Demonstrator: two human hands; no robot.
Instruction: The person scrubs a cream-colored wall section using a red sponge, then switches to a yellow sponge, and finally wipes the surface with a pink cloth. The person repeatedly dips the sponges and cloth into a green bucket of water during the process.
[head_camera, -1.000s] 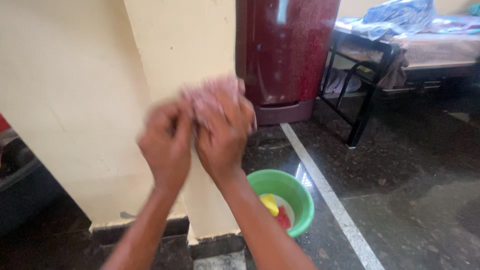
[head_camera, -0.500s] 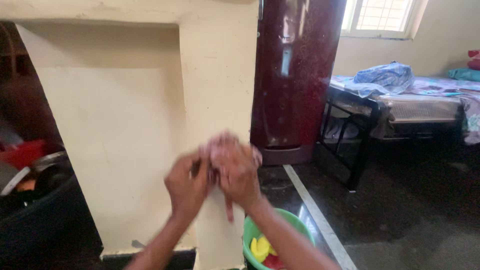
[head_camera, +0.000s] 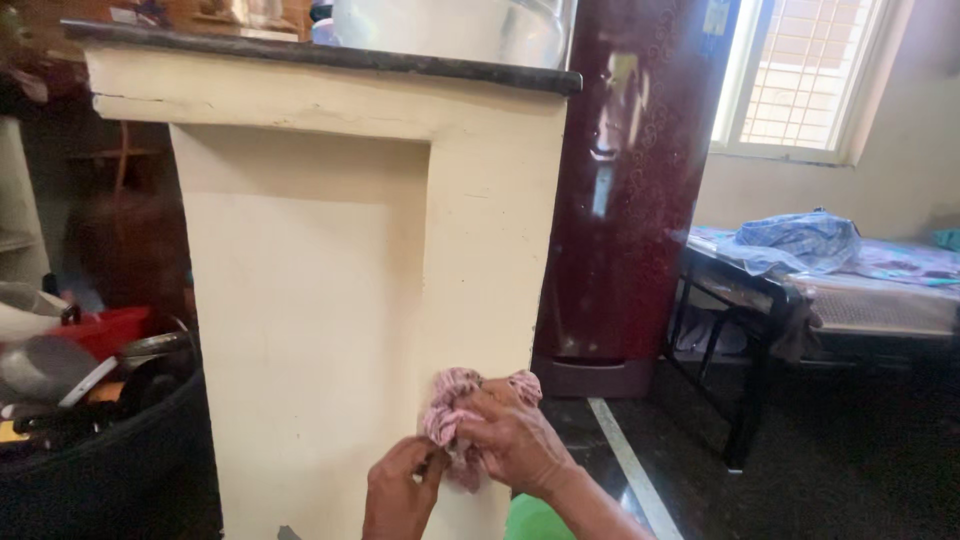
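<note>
Two bare hands are working together low in the head view, in front of a cream counter pillar (head_camera: 480, 260). Right hand (head_camera: 512, 440) is gripping a bunched pink cloth (head_camera: 452, 398), fingers curled over its top. Left hand (head_camera: 402, 488) is pinching the lower edge of the same cloth between thumb and fingertips. Cloth is sitting between both hands, just before the pillar face. Green tub (head_camera: 530, 520) is showing below the right wrist. Dark red refrigerator (head_camera: 630, 190) is standing beside the pillar; a black bin (head_camera: 100, 460) of utensils is sitting at left.
</note>
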